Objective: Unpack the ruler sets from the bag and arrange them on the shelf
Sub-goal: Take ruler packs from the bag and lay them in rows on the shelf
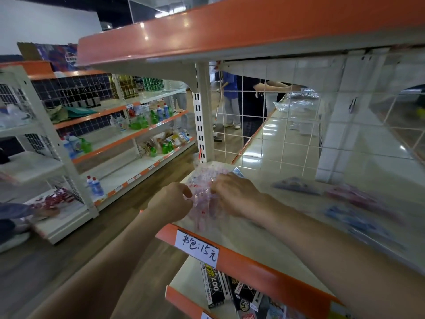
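Handwritten "书包:15元" on white tag (197,247) on orange shelf edge (264,276); "007" on black box (215,288) below.

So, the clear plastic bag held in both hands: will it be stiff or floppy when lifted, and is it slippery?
Probably floppy: the clear plastic bag looks crumpled between the left hand and the right hand. Likely light, since a pinch of the fingers seems to hold it. Its thin film may slip, so a firm pinch seems wise.
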Demonstrator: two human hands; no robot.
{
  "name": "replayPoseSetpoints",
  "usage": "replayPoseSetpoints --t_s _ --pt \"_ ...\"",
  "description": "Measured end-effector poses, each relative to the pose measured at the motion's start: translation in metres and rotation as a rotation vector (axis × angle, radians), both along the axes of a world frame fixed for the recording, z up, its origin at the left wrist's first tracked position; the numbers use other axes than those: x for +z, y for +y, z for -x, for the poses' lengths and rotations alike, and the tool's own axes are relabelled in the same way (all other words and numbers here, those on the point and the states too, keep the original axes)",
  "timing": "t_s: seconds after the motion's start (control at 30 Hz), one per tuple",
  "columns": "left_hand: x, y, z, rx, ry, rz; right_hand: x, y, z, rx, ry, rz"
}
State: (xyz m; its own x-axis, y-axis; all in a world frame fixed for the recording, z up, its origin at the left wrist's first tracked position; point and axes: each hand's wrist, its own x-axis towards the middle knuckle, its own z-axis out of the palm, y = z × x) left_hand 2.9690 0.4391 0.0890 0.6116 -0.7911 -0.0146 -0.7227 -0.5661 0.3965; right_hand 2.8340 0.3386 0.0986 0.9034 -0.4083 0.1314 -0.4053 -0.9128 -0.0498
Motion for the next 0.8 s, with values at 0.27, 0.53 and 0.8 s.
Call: replayPoseSetpoints --t_s 0.27,0.53,0.8 --pt "-0.003 0.007 -0.014 0.052 -0.065 0.09 -0.01 -0.006 -0.02 0.057 0.073 0.12" --pt "0.0 0.007 -0.01 0.08 -0.113 0.175 -0.006 -0.006 -0.011 0.078 0.074 0.149" --pt "0.004 -0.003 0.007 -0.135 -0.3 0.12 0.0 -0.015 -0.002 0.094 -0.119 0.144"
